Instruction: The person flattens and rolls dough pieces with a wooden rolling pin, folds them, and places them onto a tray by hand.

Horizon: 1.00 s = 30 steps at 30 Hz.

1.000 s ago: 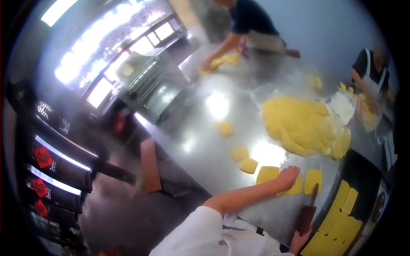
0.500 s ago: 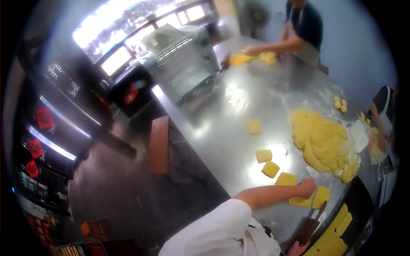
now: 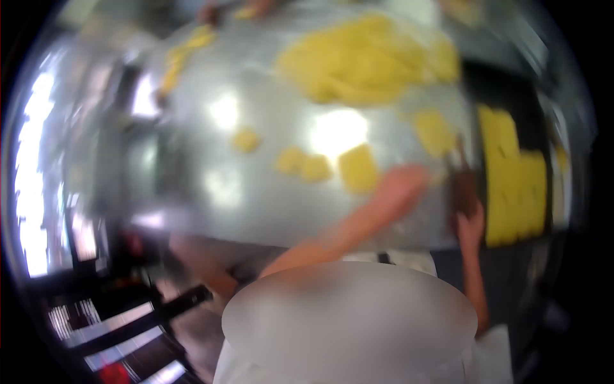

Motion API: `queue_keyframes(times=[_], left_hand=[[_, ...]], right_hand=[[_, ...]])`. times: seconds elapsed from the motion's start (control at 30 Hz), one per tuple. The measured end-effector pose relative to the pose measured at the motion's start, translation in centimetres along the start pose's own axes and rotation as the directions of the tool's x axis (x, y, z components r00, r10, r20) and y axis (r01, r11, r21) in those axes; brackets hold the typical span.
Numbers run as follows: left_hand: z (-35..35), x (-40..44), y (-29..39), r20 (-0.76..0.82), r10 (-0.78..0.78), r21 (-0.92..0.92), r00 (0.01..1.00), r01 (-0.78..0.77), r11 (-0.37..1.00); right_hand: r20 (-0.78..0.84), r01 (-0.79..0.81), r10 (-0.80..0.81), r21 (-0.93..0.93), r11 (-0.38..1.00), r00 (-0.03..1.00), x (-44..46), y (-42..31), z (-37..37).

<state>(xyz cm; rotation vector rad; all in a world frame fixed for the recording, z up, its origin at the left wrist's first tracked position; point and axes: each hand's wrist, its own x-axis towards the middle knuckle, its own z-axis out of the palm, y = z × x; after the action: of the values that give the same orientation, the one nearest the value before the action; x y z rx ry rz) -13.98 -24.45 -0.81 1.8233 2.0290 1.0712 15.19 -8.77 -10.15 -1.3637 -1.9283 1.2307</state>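
Motion blur smears the view. My left hand (image 3: 406,182) reaches low over the metal table (image 3: 268,211), beside a flat yellow dough piece (image 3: 358,169); its fingers are too smeared to read. My right hand (image 3: 472,223), at the table's right front edge, is closed around the end of a dark brown wooden rolling pin (image 3: 465,189), which points away from me. Just beyond the pin's tip lies another dough piece (image 3: 435,132). Smaller yellow pieces (image 3: 314,168) lie left of my left hand.
A large dough mass (image 3: 358,61) covers the table's far middle. Right of the pin, a black tray (image 3: 529,125) holds several yellow dough sheets. At the far left, another person's hand (image 3: 259,6) is near a strip of dough (image 3: 182,54).
The view has swung right and down, so table and tray appear shifted left and up. My right hand still holds the rolling pin; my left forearm remains stretched over the table.
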Motion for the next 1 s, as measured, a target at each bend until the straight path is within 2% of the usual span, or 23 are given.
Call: queue_keyframes(times=[0.03,0.07,0.13,0.17,0.2,0.27,0.3,0.4,0.47,0.5,0.6,0.7,0.8,0.9,1.0], left_hand=[[-0.5,-0.5,2.1,-0.068,0.037,0.059,0.997,-0.033,0.998],[-0.3,-0.6,3.8,-0.209,0.106,-0.006,0.972,-0.109,0.994],[3.8,-3.3,4.3,-0.123,0.139,-0.063,0.983,-0.148,0.987],[5.5,-5.0,4.2,-0.087,0.131,-0.105,0.988,-0.140,0.985],[6.4,-5.8,4.0,-0.061,0.126,-0.133,0.990,-0.133,0.982],[5.3,-5.1,3.9,-0.102,0.108,-0.067,0.989,-0.115,0.991],[4.7,-5.1,4.2,-0.115,0.092,-0.029,0.989,-0.096,0.995],[4.5,-2.5,5.4,-0.032,-0.064,0.059,0.997,0.066,0.996],[6.4,-1.3,5.9,0.104,-0.086,0.103,0.991,0.076,0.992],[7.4,-0.9,6.2,0.170,-0.098,0.125,0.981,0.077,0.989],[10.6,-0.5,6.3,0.195,-0.133,0.202,0.972,0.093,0.975],[11.6,-1.1,6.0,0.199,-0.135,0.313,0.971,0.067,0.947],[12.2,-1.4,5.6,0.230,-0.138,0.344,0.963,0.052,0.937],[12.6,-1.5,6.8,0.208,-0.117,0.291,0.971,0.053,0.955],[13.0,-0.5,7.1,0.237,-0.172,0.220,0.956,0.120,0.968]], right_hand=[[-0.028,-0.011,0.008,-0.106,0.994,1.000,-0.2,-2.4,0.1],[-0.057,-0.027,0.016,-0.210,0.977,0.998,-0.6,-4.6,0.0],[-0.051,-0.183,0.188,0.097,0.978,0.981,-1.3,-4.7,0.1],[-0.036,-0.119,0.131,0.241,0.963,0.991,-1.4,-3.5,0.2],[-0.001,-0.370,0.382,0.249,0.895,0.924,-1.4,-6.3,-0.1],[-0.066,-0.223,0.254,0.306,0.926,0.965,-1.5,-5.2,-0.4],[-0.072,-0.226,0.256,0.288,0.931,0.964,-1.9,-4.8,-0.4],[-0.104,-0.177,0.211,0.268,0.947,0.972,-1.4,-4.3,-0.3],[-0.137,-0.103,0.147,0.285,0.953,0.980,-1.4,-3.9,-0.1],[-0.131,-0.119,0.162,0.287,0.951,0.978,-1.5,-4.6,-0.4],[-0.144,-0.147,0.184,0.233,0.961,0.972,-1.3,-4.9,-0.5],[-0.092,-0.202,0.243,0.324,0.924,0.966,-1.5,-5.2,-0.6],[-0.055,-0.262,0.302,0.371,0.891,0.952,-1.2,-4.5,-0.4],[-0.123,-0.149,0.196,0.315,0.937,0.973,-1.3,-3.9,-0.1],[-0.111,-0.171,0.209,0.280,0.945,0.972,-1.3,-3.5,-0.2]])
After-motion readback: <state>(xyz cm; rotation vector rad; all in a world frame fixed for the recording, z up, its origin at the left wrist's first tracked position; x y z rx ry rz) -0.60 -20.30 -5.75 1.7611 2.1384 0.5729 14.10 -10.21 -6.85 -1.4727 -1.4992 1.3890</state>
